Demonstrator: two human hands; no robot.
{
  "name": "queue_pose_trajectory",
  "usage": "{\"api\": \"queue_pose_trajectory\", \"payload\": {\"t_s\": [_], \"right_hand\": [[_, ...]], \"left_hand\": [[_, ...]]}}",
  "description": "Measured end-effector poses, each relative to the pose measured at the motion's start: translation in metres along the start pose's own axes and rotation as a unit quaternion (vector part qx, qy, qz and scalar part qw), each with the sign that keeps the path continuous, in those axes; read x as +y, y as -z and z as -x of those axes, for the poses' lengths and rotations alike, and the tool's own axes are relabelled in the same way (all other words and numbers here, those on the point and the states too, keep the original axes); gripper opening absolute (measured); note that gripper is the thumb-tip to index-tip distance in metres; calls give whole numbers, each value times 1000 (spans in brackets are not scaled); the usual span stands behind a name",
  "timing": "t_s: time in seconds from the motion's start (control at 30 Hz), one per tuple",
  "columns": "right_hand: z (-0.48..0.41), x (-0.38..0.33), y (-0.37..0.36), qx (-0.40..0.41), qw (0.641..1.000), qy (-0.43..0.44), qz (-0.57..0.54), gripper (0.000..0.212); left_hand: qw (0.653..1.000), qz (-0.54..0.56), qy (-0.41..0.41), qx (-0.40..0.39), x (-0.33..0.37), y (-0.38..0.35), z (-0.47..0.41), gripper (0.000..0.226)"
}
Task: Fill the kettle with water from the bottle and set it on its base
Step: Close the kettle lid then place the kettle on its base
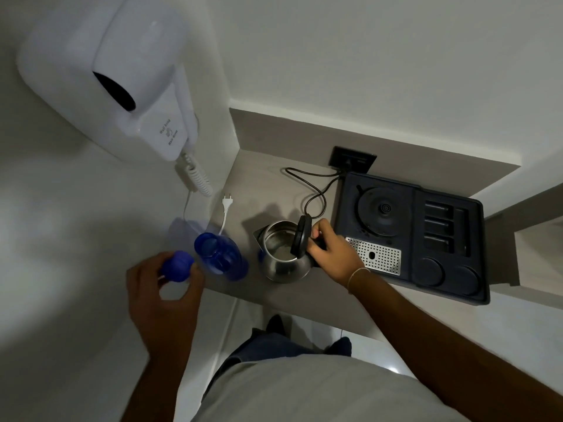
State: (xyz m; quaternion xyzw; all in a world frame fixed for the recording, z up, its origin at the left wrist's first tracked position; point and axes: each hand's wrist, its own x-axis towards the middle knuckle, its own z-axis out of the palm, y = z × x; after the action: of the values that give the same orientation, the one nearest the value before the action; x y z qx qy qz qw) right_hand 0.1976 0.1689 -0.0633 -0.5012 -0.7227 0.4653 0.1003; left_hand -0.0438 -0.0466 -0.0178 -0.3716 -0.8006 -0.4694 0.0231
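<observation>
Standing upright on the grey shelf [274, 190], the blue bottle [221, 255] has its neck open and its long axis vertical, just left of the steel kettle [281, 254]. The left hand [166, 287] is curled around the blue cap [176, 266], beside the bottle. The right hand [332, 254] grips the kettle's handle, fingers closed on it, with the black lid [302, 236] tipped up and the spout [259, 236] pointing left toward the bottle. The round base [384, 213] sits bare in the dark tray [451, 239], just right of the kettle. The bottle looks like thin plastic, likely light and apt to flex, so holding it round the middle seems safest. The kettle is rigid and will grow heavier when filled; its handle is the place to hold.
</observation>
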Motion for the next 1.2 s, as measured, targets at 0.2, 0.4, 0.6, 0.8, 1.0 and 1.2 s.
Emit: {"api": "queue_pose_trajectory", "payload": {"t_s": [0.2, 0.4, 0.6, 0.8, 1.0, 1.2], "right_hand": [[-7, -19, -5, -12, 995, -10, 100, 61], [-9, -32, -11, -8, 992, -47, 115, 69], [-10, -40, -14, 4, 986, -56, 155, 71], [-11, -44, -16, 15, 983, -79, 166, 75], [-12, -46, -14, -1, 981, -98, 167, 78], [-13, -48, -10, -21, 983, -110, 149, 81]], "left_hand": [[982, -88, -79, -145, 34, 0, -50, 49], [963, -92, -72, -245, 27, -7, -64, 53], [948, -57, -83, -300, 21, -6, -75, 51], [944, -15, -105, -312, 21, 6, -82, 58], [945, -5, -95, -312, 14, 11, -82, 58], [931, 24, -88, -354, 19, 7, -83, 64]]}}
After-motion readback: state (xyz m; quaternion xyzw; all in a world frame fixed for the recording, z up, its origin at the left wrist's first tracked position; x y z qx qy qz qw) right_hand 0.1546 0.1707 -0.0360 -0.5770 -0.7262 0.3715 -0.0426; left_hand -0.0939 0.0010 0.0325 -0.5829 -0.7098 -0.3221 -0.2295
